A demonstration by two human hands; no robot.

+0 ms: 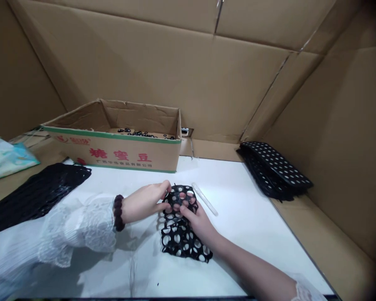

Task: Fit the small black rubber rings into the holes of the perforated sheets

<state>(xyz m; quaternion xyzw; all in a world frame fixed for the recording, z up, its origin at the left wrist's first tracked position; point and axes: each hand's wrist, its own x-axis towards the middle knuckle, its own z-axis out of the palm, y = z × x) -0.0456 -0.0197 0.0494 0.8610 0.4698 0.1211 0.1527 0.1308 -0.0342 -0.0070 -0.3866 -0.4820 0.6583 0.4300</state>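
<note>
A black perforated sheet (183, 241), dotted with round holes, hangs between my two hands above the white tabletop. My left hand (148, 202) pinches its upper left edge between thumb and fingers. From the right, my right hand (202, 223) grips the same sheet, thumb on top and fingers behind it, where they show through the holes. The lower part of the sheet sags toward me. Just beyond my right hand lies a slim translucent pen-like stick (206, 200). Whether the sheet is one layer or folded, I cannot tell.
An open cardboard box (131, 156) with small black rings inside stands at the back left. More black perforated sheets (272, 165) are stacked at the right. A black pile (47, 190) and a coloured soft packet (9, 159) lie left. Cardboard walls enclose the white table (247, 251).
</note>
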